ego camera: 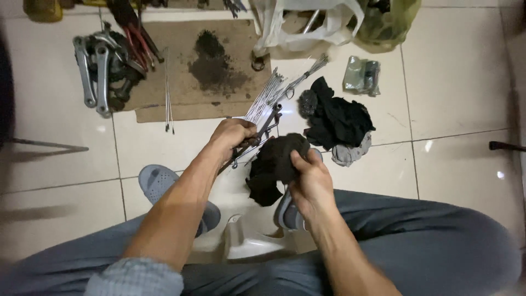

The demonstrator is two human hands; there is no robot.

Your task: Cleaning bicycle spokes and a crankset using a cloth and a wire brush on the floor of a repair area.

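Sitting low on a white plastic stool (246, 241), grey trousers, knees spread toward the camera. Blue clog-style slippers (156, 181) on the tile floor (455, 82), one on each side of the stool.

Right hand (309, 183) is clamped around a dirty black rag (276, 161), thumb on top, fingers curled under; loose end of the rag hangs down over the stool. Left hand (233, 137) is closed in a fist around a bundle of thin metal spokes (268, 101), gripped at the near ends, along with what looks like a darker metal tool; can't tell exactly what. Spokes fan out away from the person, up and to the right. Rag sits just beside the gripped end of the spokes, touching or nearly so; hard to tell.

Just past the hands, right side: heap of black cloth (337, 118) on the floor with a grey scrap (350, 153) at its near edge. Further right, a small clear packet (361, 75).

Centre far: flat cardboard sheet (181, 60) with a dark greasy stain (211, 66). A couple of loose spokes (169, 93) lie across its edge. Left end of the cardboard: silver crank arms (96, 71) piled with dark parts, red-handled tools (134, 33) next to them.

Top edge: white plastic bag (307, 24), yellowish-green bag (386, 22) beside it.
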